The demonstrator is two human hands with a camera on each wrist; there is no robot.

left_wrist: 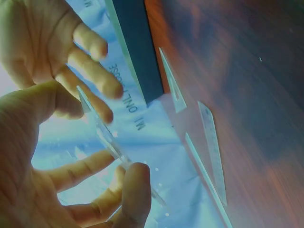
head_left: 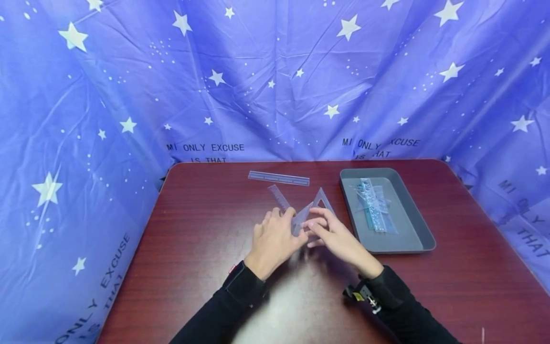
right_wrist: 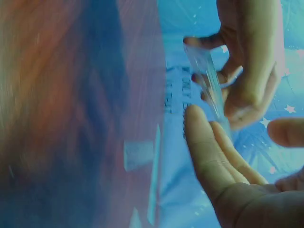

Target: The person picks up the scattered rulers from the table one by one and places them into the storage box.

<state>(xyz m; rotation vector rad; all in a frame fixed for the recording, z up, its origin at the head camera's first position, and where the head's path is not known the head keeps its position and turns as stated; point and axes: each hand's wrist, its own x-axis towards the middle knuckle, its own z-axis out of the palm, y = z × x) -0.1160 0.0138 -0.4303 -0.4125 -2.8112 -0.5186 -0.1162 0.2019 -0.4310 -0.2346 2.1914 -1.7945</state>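
A thin clear piece (head_left: 297,222) is held above the table (head_left: 193,215), between the two hands, toward the tray side of the middle. It is pinched by the left hand (head_left: 275,239), with the thumb on one edge and fingertips on the other; the piece is seen tilted, nearly edge-on, in both wrist views (markings too blurred to be read). By the right hand (head_left: 337,234) nothing is gripped: its fingers are extended and spread close by the piece, and whether it is touched by them cannot be told.

Beyond the hands, three more clear pieces are seen on the table: a long ruler (head_left: 278,178) lying farthest back, a slanting ruled strip (head_left: 278,195) partly covered by the left hand, and a triangle with a cut-out (head_left: 320,193), partly hidden behind the right fingers.

To the right, a grey tray (head_left: 414,234) is placed, with a pile of clear and bluish pieces (head_left: 375,208) overlapping inside. Black sleeves (head_left: 210,310) are worn on both arms. The table is backed by a blue starry curtain (head_left: 275,110) (lettering along its lower part).
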